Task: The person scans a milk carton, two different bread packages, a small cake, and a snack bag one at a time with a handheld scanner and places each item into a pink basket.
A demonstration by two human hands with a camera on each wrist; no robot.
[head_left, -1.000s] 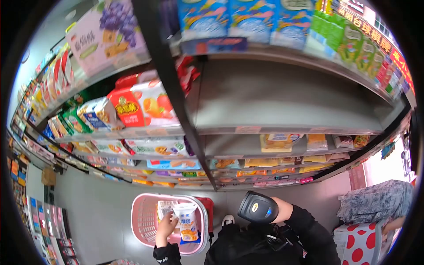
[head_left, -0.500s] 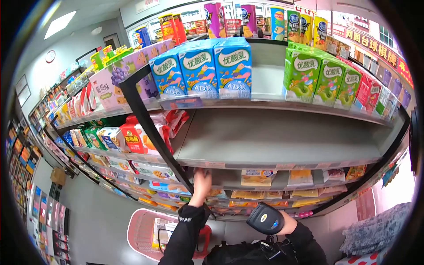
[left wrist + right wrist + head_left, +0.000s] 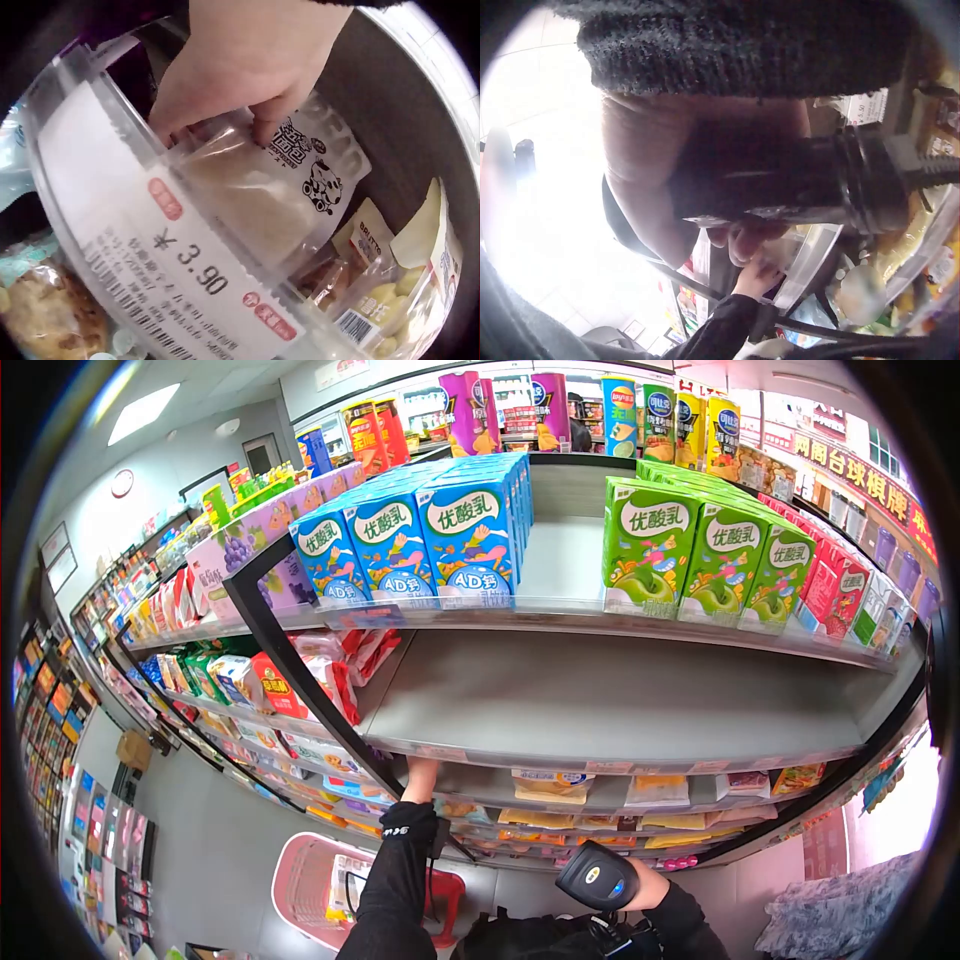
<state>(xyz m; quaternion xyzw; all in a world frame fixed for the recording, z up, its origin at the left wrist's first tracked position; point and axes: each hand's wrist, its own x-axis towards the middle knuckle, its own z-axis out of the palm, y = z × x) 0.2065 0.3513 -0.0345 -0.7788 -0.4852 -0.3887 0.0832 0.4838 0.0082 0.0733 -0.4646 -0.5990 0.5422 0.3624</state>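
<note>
My left hand reaches into a lower shelf bay, beside the black post. In the left wrist view, thumb and fingers grip the top of a clear-and-white bread packet with a cow print. The packet lies behind a clear price strip reading 3.90; part of it is hidden under the hand. My right hand holds a black barcode scanner low in front of the body. Its dark handle and cable fill much of the right wrist view.
A pink basket with packets inside stands on the floor to the left, partly behind my left arm. The black shelf post rises beside that arm. Blue drink cartons and green cartons line the upper shelf. Grey patterned fabric is at lower right.
My left hand left a blue-and-white snack packet in the basket, rose to the shelf and has gone further into the bay. The view tilted up; the right hand keeps the scanner.
</note>
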